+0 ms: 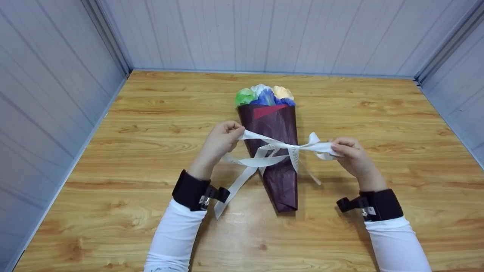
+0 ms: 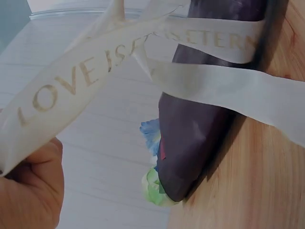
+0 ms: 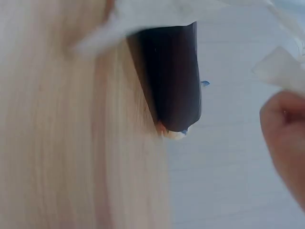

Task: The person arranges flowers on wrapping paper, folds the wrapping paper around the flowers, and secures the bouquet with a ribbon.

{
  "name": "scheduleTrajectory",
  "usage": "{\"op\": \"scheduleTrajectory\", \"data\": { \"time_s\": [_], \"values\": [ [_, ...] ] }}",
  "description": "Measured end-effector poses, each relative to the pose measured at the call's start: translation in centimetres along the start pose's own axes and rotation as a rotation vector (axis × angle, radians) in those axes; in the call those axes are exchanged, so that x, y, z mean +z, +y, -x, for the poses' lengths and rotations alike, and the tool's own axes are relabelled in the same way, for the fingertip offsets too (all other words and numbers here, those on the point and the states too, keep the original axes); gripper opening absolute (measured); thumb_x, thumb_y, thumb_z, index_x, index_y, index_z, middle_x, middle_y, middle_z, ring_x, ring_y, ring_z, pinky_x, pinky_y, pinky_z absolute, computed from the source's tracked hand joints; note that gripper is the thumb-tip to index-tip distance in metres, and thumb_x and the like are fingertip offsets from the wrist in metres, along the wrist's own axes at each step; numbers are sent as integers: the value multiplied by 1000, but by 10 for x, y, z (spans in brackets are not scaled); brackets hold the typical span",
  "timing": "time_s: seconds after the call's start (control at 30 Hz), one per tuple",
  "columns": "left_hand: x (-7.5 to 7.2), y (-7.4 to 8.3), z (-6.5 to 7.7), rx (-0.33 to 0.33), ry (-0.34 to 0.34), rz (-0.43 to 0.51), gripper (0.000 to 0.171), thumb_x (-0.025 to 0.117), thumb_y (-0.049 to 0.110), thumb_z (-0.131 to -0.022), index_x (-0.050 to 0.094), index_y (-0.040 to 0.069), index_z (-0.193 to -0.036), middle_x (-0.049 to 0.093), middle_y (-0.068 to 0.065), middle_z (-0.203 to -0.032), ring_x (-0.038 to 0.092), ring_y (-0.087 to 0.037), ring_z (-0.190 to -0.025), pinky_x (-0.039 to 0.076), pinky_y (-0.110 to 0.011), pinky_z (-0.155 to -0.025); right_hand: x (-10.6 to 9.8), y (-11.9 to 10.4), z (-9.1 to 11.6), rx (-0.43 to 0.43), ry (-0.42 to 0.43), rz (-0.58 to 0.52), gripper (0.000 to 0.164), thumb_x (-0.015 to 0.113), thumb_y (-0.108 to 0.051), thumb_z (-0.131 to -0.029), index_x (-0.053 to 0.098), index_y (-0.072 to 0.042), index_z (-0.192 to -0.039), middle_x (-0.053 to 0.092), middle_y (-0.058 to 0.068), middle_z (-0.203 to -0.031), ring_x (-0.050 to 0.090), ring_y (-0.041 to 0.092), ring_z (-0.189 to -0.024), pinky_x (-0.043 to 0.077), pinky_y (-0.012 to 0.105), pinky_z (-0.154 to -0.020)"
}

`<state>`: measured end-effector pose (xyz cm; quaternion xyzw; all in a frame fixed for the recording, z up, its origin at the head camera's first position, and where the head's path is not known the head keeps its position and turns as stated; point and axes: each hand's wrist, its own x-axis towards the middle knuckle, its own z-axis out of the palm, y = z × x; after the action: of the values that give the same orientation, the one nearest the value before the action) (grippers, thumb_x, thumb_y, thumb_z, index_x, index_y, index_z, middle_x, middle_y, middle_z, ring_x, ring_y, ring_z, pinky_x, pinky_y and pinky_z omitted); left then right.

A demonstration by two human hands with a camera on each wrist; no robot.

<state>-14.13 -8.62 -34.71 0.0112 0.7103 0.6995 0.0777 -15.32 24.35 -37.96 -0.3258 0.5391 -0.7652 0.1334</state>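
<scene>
Near the middle of the worktop [image 1: 113, 211], between its left and right edges, saw the wrap [image 1: 280, 185] lying with its wide end toward the far edge and its folded, narrow end toward the near one. Seemed laid flat to let the worktop take the weight and free both hands for the ribbon [image 1: 261, 137]. Pinched one length of it between thumb and fingers of the left hand [image 1: 219, 141], on the left-edge side of the wrap, and pinched another in the right hand [image 1: 351, 154], on the right-edge side, with small loops beside those fingertips. Held both lengths out to opposite sides, nearly straight, probably to put strain on the knot [image 1: 293, 146] over the wrap. Could not tell how firmly tied. Noted a loose tail [image 1: 235, 188] slanting toward the near left corner. Read gold letters [image 2: 59, 93], "LOVE IS" and "ETERN", along the ribbon in the left wrist view. Found flowers [image 1: 266, 97] inside the wrap, in green, white, blue and cream, crowded together with only their heads showing past the rim, near a patch of red lining [image 1: 266, 112]. Could make out no stems, presumably enclosed lower down.
</scene>
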Motion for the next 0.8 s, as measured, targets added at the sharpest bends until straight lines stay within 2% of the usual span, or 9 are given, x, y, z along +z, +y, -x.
{"op": "scheduleTrajectory", "data": {
  "time_s": [0.17, 0.27, 0.33, 0.43, 0.5, 0.57, 0.63, 0.7, 0.8],
  "values": [
    [-4, -5, -2, -12, -14, -32, 17, 49, 7, -96, 58, 0, -84, 37, 6, -53, 29, -4, -44, 22, -17, -43, -15, 6, 4, -112, -197, -227, 46, 25, 13, -89, 70, 2, -92, 60, 5, -93, 50, 16, -90, 39, 28, -83],
    [-6, -8, -4, -24, -11, -34, 16, 49, 7, -96, 58, -1, -85, 37, 6, -53, 29, -4, -44, 22, -17, -43, -19, 5, 7, -134, -153, -234, 44, 26, 12, -91, 69, 4, -92, 60, 7, -95, 49, 18, -91, 38, 29, -85],
    [-7, -8, -5, -32, -6, -30, 16, 49, 7, -96, 58, -2, -87, 37, 5, -54, 29, -4, -44, 22, -17, -43, -18, 1, 8, -110, -9, -93, 39, 32, 8, -95, 70, 0, -86, 57, 1, -81, 48, 13, -79, 37, 24, -75],
    [-8, -7, -6, -43, -2, -31, 15, 49, 7, -97, 58, -1, -87, 38, 5, -55, 30, -4, -45, 23, -17, -43, -14, -6, 9, 9, 241, 389, 28, 48, 2, -95, 72, -4, -81, 58, -11, -69, 46, 5, -62, 36, 19, -59],
    [-9, -7, -6, -39, -6, -34, 16, 49, 7, -97, 58, 1, -86, 39, 5, -56, 31, -5, -45, 25, -17, -44, -12, -9, 9, 117, 335, 677, 20, 56, -1, -93, 72, -2, -80, 54, -16, -61, 41, 3, -53, 32, 18, -51],
    [-8, -7, -6, -34, -8, -43, 16, 49, 8, -97, 58, 2, -85, 40, 5, -56, 33, -5, -45, 26, -17, -44, -12, -12, 9, 155, 358, 811, 16, 59, 0, -91, 71, 3, -82, 57, -15, -61, 43, 2, -52, 35, 18, -49],
    [-8, -7, -6, -27, -5, -63, 17, 49, 8, -97, 58, 1, -85, 40, 4, -55, 34, -5, -45, 28, -17, -44, -14, -13, 10, 121, 332, 744, 18, 56, 4, -91, 71, 2, -80, 54, -13, -61, 45, 2, -54, 38, 17, -49],
    [-8, -8, -6, -24, -4, -84, 16, 50, 8, -96, 59, 0, -85, 41, 4, -54, 35, -6, -45, 29, -17, -44, -17, -13, 11, 34, 273, 519, 28, 48, 10, -91, 71, -1, -81, 57, -8, -67, 48, 4, -60, 41, 17, -55],
    [-6, -9, -6, -23, 2, -101, 16, 51, 7, -96, 60, -3, -86, 42, 3, -55, 37, -5, -45, 32, -17, -44, -22, -12, 13, -76, 114, 161, 43, 34, 16, -89, 72, -4, -81, 62, -2, -79, 53, 9, -75, 44, 20, -66]
  ]
}}
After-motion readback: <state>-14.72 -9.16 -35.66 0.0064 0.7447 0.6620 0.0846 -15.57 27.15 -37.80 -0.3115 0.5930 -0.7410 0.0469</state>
